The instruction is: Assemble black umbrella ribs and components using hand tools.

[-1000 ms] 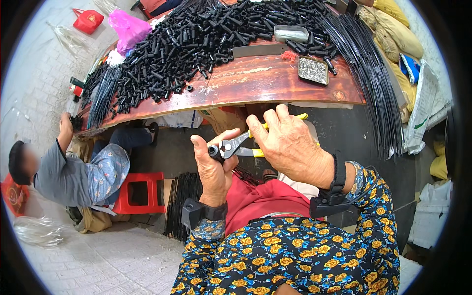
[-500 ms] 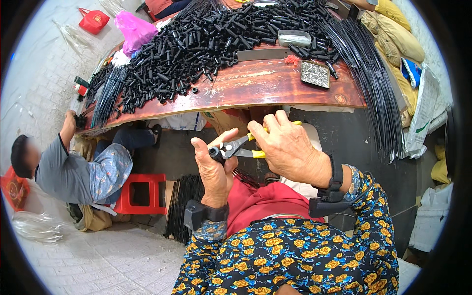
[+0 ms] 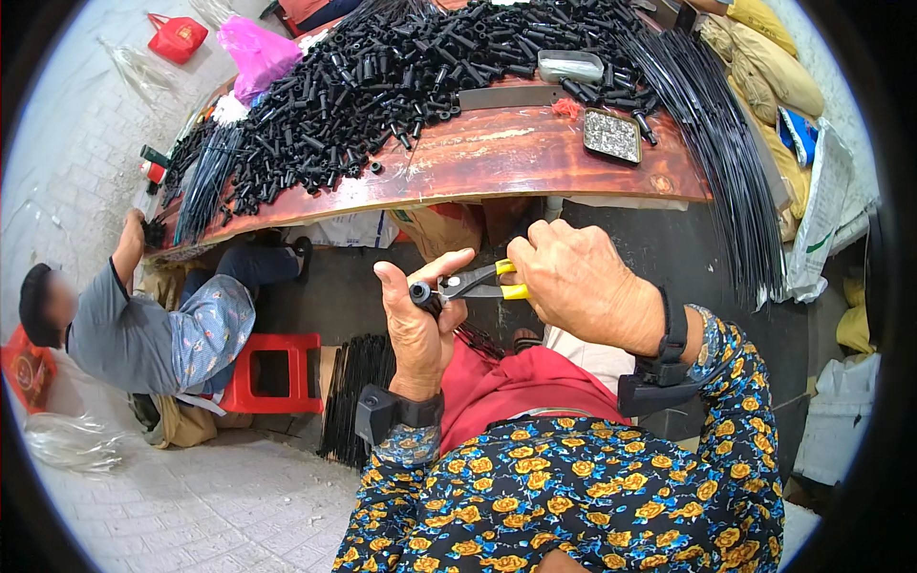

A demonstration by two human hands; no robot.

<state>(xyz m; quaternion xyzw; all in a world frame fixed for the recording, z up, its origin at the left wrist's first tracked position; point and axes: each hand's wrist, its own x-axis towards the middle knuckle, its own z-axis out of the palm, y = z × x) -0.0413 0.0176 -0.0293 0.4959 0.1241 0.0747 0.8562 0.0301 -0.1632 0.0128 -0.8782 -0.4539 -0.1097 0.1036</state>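
Right now my left hand (image 3: 420,325) pinches a short black tube piece (image 3: 420,293) between thumb and fingers, held up in front of my chest, below the bench (image 3: 516,158) edge. My right hand (image 3: 578,282) is closed around the yellow handles of the pliers (image 3: 478,284), whose tip meets that piece. On the bench a small flat tray (image 3: 612,135) holds tiny metal bits, beside a heap of black tube pieces (image 3: 382,81). Long black strands (image 3: 726,162) hang over the bench's right end. Another person (image 3: 143,325) crouches at left, by a red stool (image 3: 277,372).
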